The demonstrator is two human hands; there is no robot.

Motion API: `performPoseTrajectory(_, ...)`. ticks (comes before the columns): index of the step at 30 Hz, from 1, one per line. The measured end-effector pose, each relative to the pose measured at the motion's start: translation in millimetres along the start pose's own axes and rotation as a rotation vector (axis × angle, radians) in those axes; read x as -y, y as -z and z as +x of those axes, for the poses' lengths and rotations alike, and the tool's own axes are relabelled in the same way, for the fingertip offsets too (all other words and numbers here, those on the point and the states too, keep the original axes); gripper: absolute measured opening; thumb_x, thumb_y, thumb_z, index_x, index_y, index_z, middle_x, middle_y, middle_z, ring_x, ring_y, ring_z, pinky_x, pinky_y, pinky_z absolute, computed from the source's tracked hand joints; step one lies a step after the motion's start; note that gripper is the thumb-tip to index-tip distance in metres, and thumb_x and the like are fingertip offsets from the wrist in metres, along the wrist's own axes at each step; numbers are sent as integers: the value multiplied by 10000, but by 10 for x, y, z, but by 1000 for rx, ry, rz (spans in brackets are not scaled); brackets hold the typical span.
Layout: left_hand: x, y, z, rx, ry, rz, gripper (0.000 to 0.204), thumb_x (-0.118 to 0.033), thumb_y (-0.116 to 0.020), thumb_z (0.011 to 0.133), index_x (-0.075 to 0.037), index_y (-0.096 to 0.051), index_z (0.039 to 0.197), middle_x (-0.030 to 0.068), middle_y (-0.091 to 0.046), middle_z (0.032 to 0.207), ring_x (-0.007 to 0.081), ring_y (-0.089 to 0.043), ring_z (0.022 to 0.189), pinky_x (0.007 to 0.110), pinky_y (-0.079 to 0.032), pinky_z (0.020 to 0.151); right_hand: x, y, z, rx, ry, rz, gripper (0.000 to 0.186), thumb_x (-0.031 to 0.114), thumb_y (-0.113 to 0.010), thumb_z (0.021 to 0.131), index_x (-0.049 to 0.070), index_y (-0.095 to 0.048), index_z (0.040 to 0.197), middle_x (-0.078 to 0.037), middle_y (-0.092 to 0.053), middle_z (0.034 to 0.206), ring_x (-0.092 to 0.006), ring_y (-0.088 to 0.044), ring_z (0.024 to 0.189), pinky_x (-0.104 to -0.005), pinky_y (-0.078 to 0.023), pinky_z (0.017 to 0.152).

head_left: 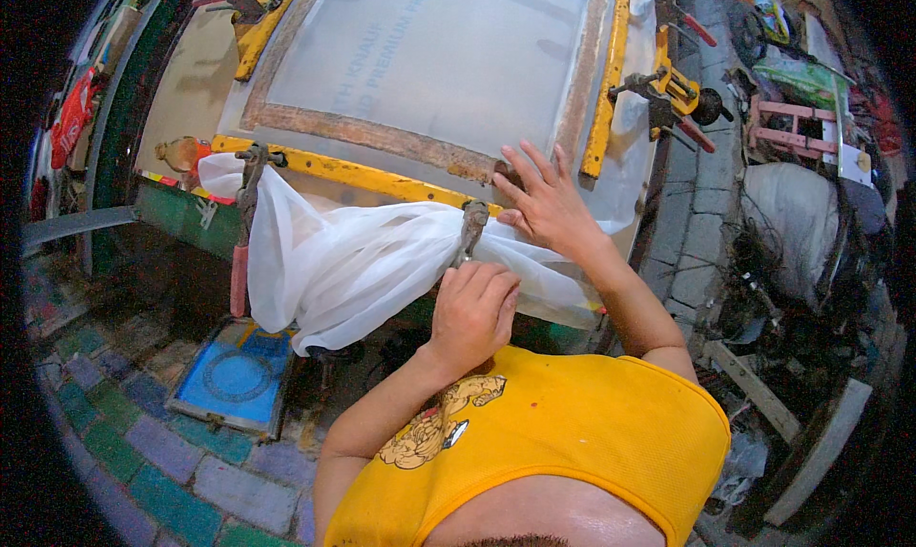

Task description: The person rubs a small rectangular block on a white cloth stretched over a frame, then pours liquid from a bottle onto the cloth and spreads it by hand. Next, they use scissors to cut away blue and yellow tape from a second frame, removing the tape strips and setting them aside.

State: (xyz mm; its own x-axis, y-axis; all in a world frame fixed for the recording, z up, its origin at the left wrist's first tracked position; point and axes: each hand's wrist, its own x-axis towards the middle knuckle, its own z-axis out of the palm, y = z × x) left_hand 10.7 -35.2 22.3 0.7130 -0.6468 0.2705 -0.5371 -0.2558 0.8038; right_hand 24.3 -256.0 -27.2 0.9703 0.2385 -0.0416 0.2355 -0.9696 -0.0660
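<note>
Worn paving blocks [162, 471] in green and purple cover the floor beneath a table [191, 80] carrying a wooden frame [382, 137] with taut pale mesh, edged by yellow metal bars [363, 173]; loose white gauzy fabric [334, 261] hangs bunched off the near edge; the left hand [472, 309] is clenched around a clamp handle [471, 227]; the right hand [544, 204] lies spread flat on the fabric at the frame's corner.

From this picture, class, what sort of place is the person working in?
Probably a screen-printing workshop: a mesh screen in a yellow frame with clamps, loose white cloth, and a blue printing screen on the floor.
</note>
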Motion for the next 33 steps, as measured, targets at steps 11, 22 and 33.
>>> performPoseTrajectory(11,4,8,-8,-2,-9,5,260,-6,-703,748,-54,-612,986,104,-636,961,312,-584,897,422,-423,758,74,-118,115,-137,-15,21,509,510,-509,955,226,-551,1376,-124,-298,1570,-346,-243,1452,-664,-161,1140)
performPoseTrajectory(22,-8,6,8,-1,-3,10,237,-4,-698,763,-51,-619,982,103,-634,953,303,-583,884,417,-417,740,-23,5,34,-94,68,136,469,498,-542,942,223,-618,1314,-119,-318,1566,-334,-239,1456,-639,-116,1162)
performPoseTrajectory(33,-11,16,-13,11,11,3,248,-12,-708,753,-47,-628,986,112,-635,968,314,-581,909,424,-430,775,36,-34,112,-98,74,93,452,523,-475,968,258,-634,1298,-119,-291,1581,-341,-202,1471,-630,-82,1172)
